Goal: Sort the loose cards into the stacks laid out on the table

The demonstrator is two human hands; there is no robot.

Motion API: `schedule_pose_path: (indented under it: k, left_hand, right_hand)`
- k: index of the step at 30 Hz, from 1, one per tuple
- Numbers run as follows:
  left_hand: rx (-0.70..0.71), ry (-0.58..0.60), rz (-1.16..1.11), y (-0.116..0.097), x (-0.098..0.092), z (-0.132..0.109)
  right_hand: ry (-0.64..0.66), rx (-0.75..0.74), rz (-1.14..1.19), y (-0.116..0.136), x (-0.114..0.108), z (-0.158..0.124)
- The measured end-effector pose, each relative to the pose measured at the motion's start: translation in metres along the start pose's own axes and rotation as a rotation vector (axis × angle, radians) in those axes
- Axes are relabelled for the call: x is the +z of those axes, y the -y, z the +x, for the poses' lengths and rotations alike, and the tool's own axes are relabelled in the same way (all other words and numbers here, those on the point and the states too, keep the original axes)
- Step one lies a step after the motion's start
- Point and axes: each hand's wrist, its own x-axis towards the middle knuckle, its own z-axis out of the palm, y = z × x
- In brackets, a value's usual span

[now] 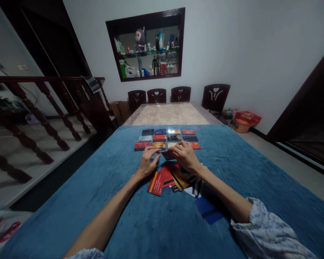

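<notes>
Cards, assorted, set out in three rows of four (160, 137) on a blue cloth (110, 187); front row, from the left: red, gold, a pale one partly hidden, and red with yellow. Dark card (167, 155), single: was held tilted just before the front row, gripped by the fingers of the right hand (187, 155). Left hand (148, 162): held nothing visible, thumb and fingers parted, near the dark card's left edge; whether it touched could not be told. Loose pile (166, 177), overlapping: lay below the hands and included red, gold and white cards. Blue card (209, 210), with dark stripe: lay by the right forearm. Table (170, 113), marble-patterned: showed bare beyond the cloth. Chairs (216, 97), dark, four: stood at its far side.
</notes>
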Motion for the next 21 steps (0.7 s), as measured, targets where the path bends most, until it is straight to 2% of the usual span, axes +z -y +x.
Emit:
schedule_pose_path:
  k: [5, 11, 18, 21]
  left_hand:
    - [0.072, -0.049, -0.021, -0.012, 0.000, 0.000]
    - [0.037, -0.022, -0.005, -0.018, -0.002, -0.001]
    - [0.090, -0.101, -0.033, -0.010, -0.007, -0.004]
    - [0.109, -0.112, -0.019, -0.005, -0.006, -0.005]
  right_hand:
    - [0.045, -0.058, -0.042, 0.007, 0.000, 0.001]
    - [0.068, -0.008, 0.007, 0.008, 0.005, 0.000]
    - [0.186, 0.113, 0.122, -0.007, 0.023, -0.008]
    - [0.163, 0.118, 0.164, -0.011, 0.028, -0.009]
